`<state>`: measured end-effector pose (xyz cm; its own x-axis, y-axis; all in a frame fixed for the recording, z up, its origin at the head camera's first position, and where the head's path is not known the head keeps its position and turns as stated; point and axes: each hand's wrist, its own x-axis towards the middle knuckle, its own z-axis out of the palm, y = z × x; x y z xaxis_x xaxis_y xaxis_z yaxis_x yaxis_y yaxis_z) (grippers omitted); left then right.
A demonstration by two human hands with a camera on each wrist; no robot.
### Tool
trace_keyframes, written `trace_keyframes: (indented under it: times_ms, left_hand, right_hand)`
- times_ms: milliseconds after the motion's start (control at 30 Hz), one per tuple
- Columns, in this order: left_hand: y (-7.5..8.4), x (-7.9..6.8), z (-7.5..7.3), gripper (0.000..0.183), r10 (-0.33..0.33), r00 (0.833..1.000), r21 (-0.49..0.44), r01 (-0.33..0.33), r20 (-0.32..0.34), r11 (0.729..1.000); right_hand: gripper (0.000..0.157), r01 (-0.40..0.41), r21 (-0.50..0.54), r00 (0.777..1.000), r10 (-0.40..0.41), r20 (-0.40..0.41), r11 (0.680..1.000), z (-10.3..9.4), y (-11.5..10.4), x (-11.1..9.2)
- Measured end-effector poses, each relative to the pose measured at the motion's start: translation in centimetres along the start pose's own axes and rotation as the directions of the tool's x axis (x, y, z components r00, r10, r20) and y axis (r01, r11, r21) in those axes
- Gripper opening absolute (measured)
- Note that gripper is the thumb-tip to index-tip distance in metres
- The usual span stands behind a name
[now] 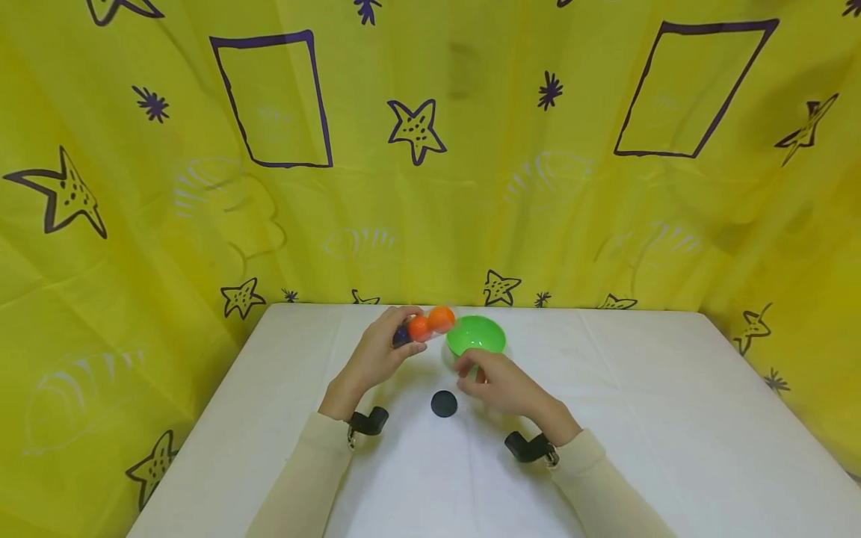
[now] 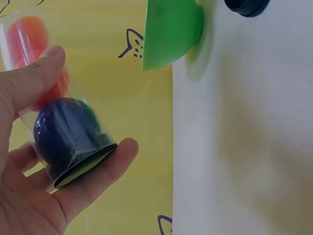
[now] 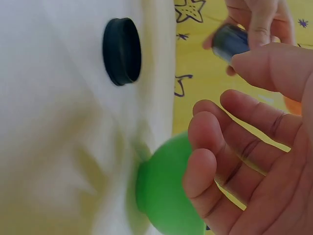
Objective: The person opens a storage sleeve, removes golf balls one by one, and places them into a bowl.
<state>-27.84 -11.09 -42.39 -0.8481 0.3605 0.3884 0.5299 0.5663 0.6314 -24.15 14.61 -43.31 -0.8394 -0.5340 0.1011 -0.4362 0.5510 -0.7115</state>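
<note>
Gripping a clear plastic tube [image 1: 420, 327] by its lower end, the left hand [image 1: 373, 357] holds it tilted just left of the green bowl [image 1: 476, 335], with the tube's upper end leaning toward the bowl's rim. Inside the tube sit a dark blue ball [image 2: 66, 129] at the bottom and an orange ball [image 1: 418, 327] above it, while a second orange ball [image 1: 441, 318] shows at the tube's mouth, right beside the bowl's left edge; whether it is wholly inside the tube I cannot tell. In the left wrist view the thumb [image 2: 34, 81] presses on the tube's side and the fingers [image 2: 98, 176] curl under its closed base. The right hand [image 1: 501, 382] hovers just in front of the bowl, on the near side, with its fingers loosely bent and apart, holding nothing; the right wrist view shows the fingertips [image 3: 208, 142] close to the bowl's outer wall, though contact cannot be made out. A black round lid [image 1: 444, 403] lies flat on the white counter [image 1: 673, 418], in front of the bowl and slightly to its left, just left of the right hand. The bowl stands upright near the counter's far edge, and behind it hangs a yellow curtain [image 1: 430, 149] printed with stars.
</note>
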Motion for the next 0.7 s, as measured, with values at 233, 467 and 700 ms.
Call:
trace_keyframes:
  times_ms: [233,467,700]
  left_hand:
    - [-0.3,0.0,0.1,0.056,0.003,1.0,-0.011,-0.003,0.0,1.0]
    - [-0.2,0.0,0.1,0.057,0.005,1.0,0.021,-0.005,-0.005,1.0]
    - [-0.1,0.7,0.2,0.057,0.005,1.0,0.028,-0.005,-0.014,1.0]
  right_hand:
    - [0.018,0.015,-0.013,0.998,-0.016,-0.054,1.0,-1.3,0.7,-0.1]
    - [0.018,0.001,-0.003,0.993,-0.001,-0.115,1.0,-2.8,1.4,-0.4]
    - [0.018,-0.02,0.033,0.986,0.025,-0.167,0.999,-4.7,1.6,0.0]
